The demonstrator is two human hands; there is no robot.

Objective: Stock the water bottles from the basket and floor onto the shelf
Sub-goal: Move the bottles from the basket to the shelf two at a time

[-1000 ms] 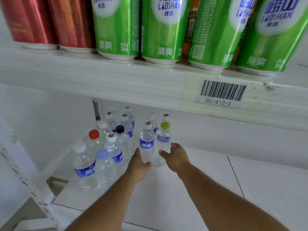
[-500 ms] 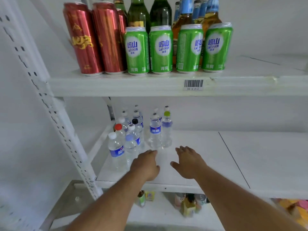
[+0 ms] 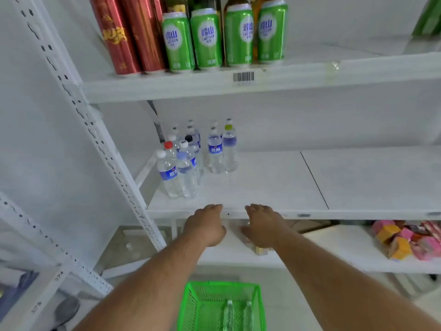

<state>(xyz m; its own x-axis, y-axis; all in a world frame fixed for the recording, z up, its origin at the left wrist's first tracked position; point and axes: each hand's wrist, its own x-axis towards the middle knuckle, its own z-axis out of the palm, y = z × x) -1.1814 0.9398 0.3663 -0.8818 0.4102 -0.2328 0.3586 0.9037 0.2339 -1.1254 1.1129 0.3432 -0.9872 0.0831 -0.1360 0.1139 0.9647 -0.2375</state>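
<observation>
Several clear water bottles with blue labels and mixed cap colours stand grouped at the left of the white middle shelf. A green plastic basket sits on the floor below, with two bottles lying in it. My left hand and my right hand hover side by side just in front of the shelf's front edge, palms down, fingers loosely bent, holding nothing. Both are clear of the bottles.
Red cans and green beer cans line the upper shelf, glass bottles behind them. A perforated white upright runs down the left. Pink and orange packs lie on the lower shelf at right.
Both hands let go of the bottles they were setting down and drew back from the shelf to its front edge. The view pulled back and down, bringing the basket into sight.
</observation>
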